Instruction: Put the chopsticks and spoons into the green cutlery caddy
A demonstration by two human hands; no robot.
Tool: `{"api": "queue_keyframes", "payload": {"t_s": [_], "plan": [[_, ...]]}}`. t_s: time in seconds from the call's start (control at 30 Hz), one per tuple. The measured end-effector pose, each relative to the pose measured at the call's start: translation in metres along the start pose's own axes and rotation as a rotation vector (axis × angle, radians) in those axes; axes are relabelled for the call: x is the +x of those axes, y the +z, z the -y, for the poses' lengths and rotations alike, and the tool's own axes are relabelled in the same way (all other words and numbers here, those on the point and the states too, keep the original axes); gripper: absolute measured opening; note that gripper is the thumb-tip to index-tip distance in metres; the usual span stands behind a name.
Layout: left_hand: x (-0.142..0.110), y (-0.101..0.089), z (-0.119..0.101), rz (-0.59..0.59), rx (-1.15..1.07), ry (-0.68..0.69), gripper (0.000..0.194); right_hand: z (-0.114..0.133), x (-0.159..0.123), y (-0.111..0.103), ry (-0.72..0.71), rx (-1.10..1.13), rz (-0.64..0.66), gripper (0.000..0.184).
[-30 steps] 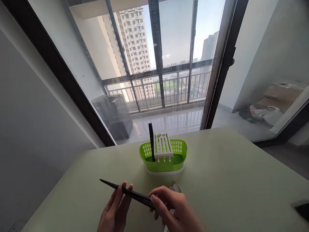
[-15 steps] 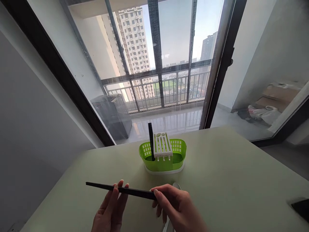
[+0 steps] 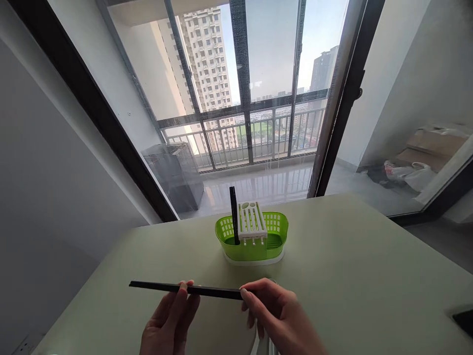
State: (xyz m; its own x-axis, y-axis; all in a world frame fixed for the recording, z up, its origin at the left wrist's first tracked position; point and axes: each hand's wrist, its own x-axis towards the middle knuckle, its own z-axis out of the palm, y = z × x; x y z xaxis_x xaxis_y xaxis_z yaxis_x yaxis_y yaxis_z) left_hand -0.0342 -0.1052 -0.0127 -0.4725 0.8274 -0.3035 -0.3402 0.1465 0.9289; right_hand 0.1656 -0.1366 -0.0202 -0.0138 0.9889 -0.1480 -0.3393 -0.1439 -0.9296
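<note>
Black chopsticks (image 3: 214,292) lie nearly level across both my hands, pressed together so that I cannot tell how many there are. My left hand (image 3: 168,315) pinches them near the middle between thumb and fingertips. At their right end my right hand (image 3: 275,313) grips them with thumb and forefinger. Beyond the hands stands a green cutlery basket (image 3: 244,251) with a white slotted top (image 3: 252,222). More black chopsticks (image 3: 233,214) stand upright in its left compartment. Under my right hand, light-coloured spoons (image 3: 258,342) lie on the table, mostly hidden.
The pale table (image 3: 332,256) reaches to a glass sliding door with a dark frame (image 3: 342,98). A dark object (image 3: 463,318) sits at the table's right edge. Behind the glass are a dark covered box (image 3: 173,172) and cardboard with bags (image 3: 421,153).
The chopsticks have turned slightly to lie more level, and both hands have shifted a little to the right. The whole view has also shifted slightly.
</note>
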Motion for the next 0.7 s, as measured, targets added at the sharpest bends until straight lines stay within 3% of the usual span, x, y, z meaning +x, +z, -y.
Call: {"api": "queue_keyframes", "payload": {"t_s": [0.13,0.7], "plan": [[0.001,0.000,0.000,0.037,0.002,-0.108,0.019,0.001,-0.001,-0.002,0.008,0.006,-0.023,0.048],[-0.004,0.001,-0.003,0.086,0.020,-0.108,0.023,-0.005,-0.004,-0.016,0.029,-0.001,-0.036,0.048]]}}
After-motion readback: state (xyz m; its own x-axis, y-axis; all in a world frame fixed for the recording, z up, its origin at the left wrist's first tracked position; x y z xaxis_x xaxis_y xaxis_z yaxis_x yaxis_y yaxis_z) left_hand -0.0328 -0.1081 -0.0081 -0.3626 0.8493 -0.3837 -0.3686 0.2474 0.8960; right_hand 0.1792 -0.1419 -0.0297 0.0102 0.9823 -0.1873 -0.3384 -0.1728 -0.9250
